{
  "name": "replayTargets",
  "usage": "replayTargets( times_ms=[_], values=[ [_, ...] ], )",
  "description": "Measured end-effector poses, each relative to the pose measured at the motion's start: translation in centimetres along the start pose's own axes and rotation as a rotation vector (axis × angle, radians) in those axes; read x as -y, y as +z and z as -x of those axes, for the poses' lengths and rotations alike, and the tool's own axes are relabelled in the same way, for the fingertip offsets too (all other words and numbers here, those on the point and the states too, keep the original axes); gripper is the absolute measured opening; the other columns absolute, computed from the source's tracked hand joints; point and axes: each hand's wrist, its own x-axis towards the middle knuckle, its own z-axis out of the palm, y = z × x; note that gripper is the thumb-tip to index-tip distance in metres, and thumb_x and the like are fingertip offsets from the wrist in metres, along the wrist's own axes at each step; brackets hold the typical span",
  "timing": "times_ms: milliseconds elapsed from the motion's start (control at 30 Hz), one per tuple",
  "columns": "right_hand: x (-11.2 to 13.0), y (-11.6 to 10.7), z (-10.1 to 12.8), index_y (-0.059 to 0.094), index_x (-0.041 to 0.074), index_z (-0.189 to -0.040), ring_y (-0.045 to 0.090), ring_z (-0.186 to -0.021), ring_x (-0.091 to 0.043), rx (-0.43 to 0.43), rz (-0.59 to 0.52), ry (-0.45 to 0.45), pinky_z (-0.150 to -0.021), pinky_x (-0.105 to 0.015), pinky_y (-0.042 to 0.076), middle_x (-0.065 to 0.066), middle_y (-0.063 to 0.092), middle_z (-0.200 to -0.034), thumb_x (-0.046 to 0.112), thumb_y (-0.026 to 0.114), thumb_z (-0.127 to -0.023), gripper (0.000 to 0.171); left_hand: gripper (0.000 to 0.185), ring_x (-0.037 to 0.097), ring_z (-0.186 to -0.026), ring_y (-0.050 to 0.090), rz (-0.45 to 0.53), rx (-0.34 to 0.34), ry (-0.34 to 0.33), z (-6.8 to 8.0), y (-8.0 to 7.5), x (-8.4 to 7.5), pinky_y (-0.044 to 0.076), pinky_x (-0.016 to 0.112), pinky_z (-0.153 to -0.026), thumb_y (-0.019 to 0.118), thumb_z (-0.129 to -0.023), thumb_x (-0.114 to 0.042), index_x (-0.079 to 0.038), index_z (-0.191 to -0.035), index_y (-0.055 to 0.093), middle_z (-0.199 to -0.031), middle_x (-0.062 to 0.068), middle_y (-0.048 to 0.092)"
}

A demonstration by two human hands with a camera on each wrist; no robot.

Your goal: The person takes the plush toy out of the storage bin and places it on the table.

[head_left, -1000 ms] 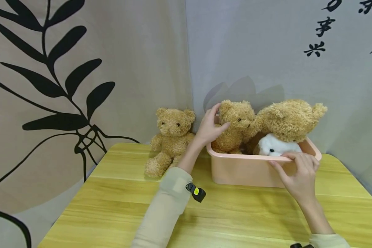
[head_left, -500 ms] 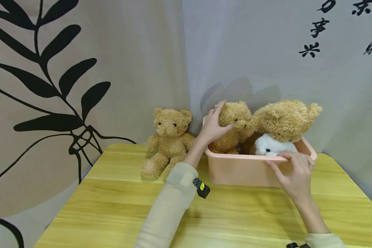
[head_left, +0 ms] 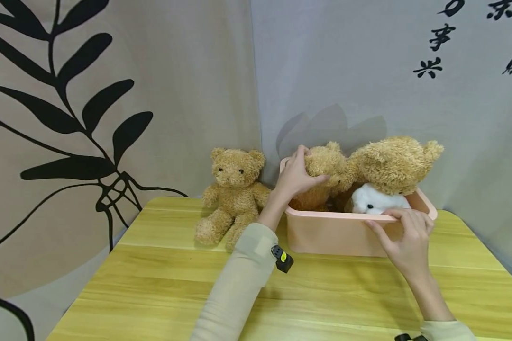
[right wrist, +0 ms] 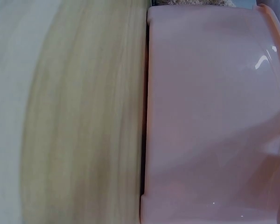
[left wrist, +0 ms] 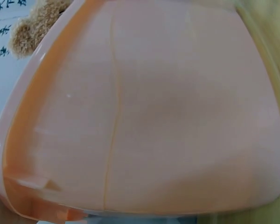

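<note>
A pink plastic box (head_left: 337,234) stands on the table with plush toys inside. At its left end, my left hand (head_left: 297,176) holds the head of a brown teddy bear (head_left: 324,161), thumb across the front and fingers at the far side. That bear leans, its face partly covered by the thumb. My right hand (head_left: 411,237) pinches the front rim of the box near the right corner, thumb outside. Beside that hand lies a white plush toy (head_left: 375,199), partly hidden under a larger teddy bear (head_left: 392,166). The wrist views show mostly box wall (left wrist: 177,107).
Left of the box, another teddy bear (head_left: 239,194) sits upright on the wooden table (head_left: 162,284), close to my left forearm. A cloth backdrop (head_left: 187,94) with a printed black plant and characters hangs right behind the table.
My left hand has moved slightly right and its fingers have come down over the teddy bear's head, which now tilts lower. The right hand keeps its hold on the rim.
</note>
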Motion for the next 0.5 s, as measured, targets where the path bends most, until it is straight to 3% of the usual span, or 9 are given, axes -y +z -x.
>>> replayTargets(
  times_ms=[133,200,367,500],
  values=[
    [-0.1,0.0,0.0,0.066,-0.008,-0.092,0.049,-0.087,-0.031,0.001,0.001,-0.004,-0.101,-0.032,0.017,-0.018,0.065,-0.087,0.062,0.071,-0.086,0.070,0.067,0.037,-0.132,0.044,0.068,-0.034,-0.002,0.1,0.0,0.0,0.049,0.047,-0.097,0.085,-0.078,-0.038,-0.017,-0.123,0.040,-0.125,0.015,0.059],
    [-0.2,0.0,0.0,0.066,-0.007,-0.092,0.049,-0.087,-0.031,0.002,0.003,-0.007,-0.100,-0.032,0.017,-0.018,0.065,-0.087,0.062,0.071,-0.086,0.070,0.069,0.038,-0.131,0.045,0.100,-0.057,0.012,0.2,-0.1,0.1,0.048,0.048,-0.097,0.086,-0.075,-0.033,-0.018,-0.125,0.041,-0.126,0.014,0.059],
    [-0.2,0.0,0.1,0.065,-0.007,-0.092,0.049,-0.087,-0.027,0.004,0.007,-0.007,-0.100,-0.032,0.017,-0.018,0.065,-0.086,0.063,0.070,-0.086,0.070,0.075,0.026,-0.134,0.047,0.153,-0.085,0.093,0.7,-0.5,-0.3,0.033,0.048,-0.113,0.084,-0.074,-0.028,-0.022,-0.139,0.047,-0.142,0.002,0.054],
    [-0.1,0.0,0.0,0.065,-0.007,-0.092,0.049,-0.087,-0.027,0.002,0.010,-0.008,-0.100,-0.032,0.017,-0.018,0.065,-0.086,0.063,0.069,-0.086,0.071,0.075,0.015,-0.127,0.051,0.120,-0.067,0.165,1.1,-1.2,-1.2,0.024,0.048,-0.116,0.081,-0.074,-0.031,-0.030,-0.143,0.051,-0.140,-0.004,0.053]
  ],
)
